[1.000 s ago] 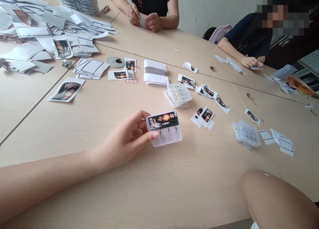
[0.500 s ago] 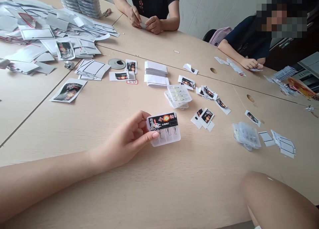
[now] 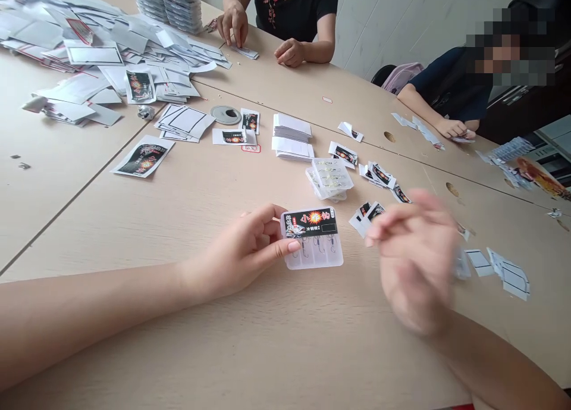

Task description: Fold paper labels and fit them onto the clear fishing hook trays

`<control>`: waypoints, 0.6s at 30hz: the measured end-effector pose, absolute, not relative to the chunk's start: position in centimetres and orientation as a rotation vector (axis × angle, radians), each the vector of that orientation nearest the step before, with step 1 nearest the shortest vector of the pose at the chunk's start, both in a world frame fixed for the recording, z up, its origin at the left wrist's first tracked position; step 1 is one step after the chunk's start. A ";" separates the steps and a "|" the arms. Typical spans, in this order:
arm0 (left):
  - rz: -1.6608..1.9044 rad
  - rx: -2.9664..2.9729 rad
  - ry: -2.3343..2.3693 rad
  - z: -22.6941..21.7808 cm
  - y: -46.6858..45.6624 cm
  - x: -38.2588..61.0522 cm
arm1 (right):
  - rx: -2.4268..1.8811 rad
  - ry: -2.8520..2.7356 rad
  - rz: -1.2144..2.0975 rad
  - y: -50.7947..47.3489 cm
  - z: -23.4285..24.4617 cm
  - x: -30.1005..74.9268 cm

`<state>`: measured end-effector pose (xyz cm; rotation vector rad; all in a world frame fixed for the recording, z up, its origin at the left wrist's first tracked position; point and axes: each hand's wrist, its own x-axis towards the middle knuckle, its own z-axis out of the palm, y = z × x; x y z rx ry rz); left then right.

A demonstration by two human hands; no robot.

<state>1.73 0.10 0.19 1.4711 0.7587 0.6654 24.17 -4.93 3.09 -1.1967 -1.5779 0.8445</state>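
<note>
My left hand (image 3: 254,246) is closed on a clear plastic fishhook box (image 3: 319,256), thumb on its front and fingers behind. Several dark hooks show through its compartments, and a black label with a red-orange burst covers its upper part. To the right of the box, my right hand (image 3: 414,261) is raised with bent fingers, smeared by motion; I see nothing clearly in them. Beyond the held box lies a small stack of similar clear boxes (image 3: 332,175). Loose black-and-white labels (image 3: 363,216) lie between that stack and my right hand, which partly covers them.
A big heap of white paper slips (image 3: 147,53) spreads at the back left, by tall stacks of clear boxes (image 3: 181,5). A grey tape roll (image 3: 225,115) and a pile of white labels (image 3: 292,137) lie mid-table. Two people sit across the table, working with their hands.
My right hand has risen into view from the lower right. The view has shifted slightly, and my left hand still holds the box. The co-worker opposite has moved their hands apart.
</note>
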 end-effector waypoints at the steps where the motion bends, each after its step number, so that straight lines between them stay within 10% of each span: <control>1: 0.662 1.478 0.744 0.2 0.1 1.7 | -1.174 -1.548 0.914 -4.8 2.8 23.8; 6: 0.658 1.742 0.809 0.3 -0.3 1.5 | -1.078 -1.400 1.592 -4.3 2.1 22.3; 18: 0.786 2.161 0.663 1.7 -0.5 1.5 | -0.998 -1.386 2.024 -5.3 1.0 21.0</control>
